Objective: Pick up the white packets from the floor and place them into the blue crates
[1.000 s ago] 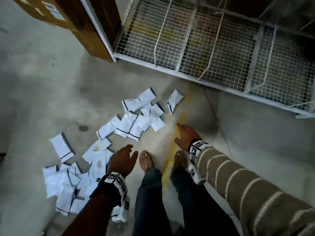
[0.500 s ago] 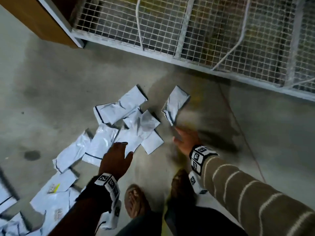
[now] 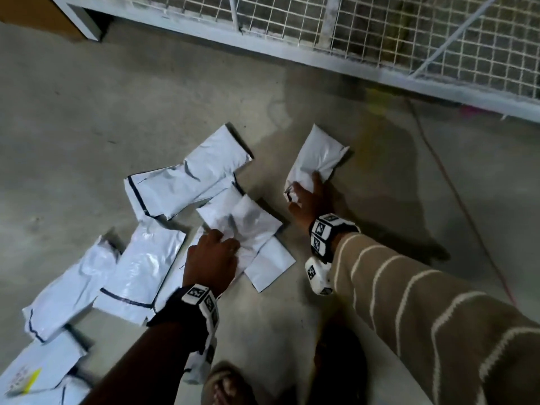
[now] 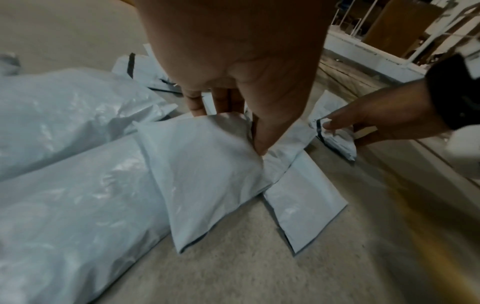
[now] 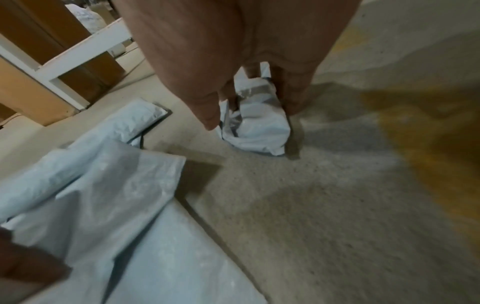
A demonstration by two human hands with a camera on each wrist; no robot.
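Left hand [image 3: 211, 258] pinches top packet [image 3: 251, 226] of the pile, right hand [image 3: 309, 200] grips lone packet [image 3: 317, 159] at 1 o'clock on floor [image 3: 87, 127].

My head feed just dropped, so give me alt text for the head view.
Both hands grip white plastic packets on the grey concrete floor: the left hand pinches one on the heap, the right hand grasps a separate packet. A white wire-mesh cage stands behind.
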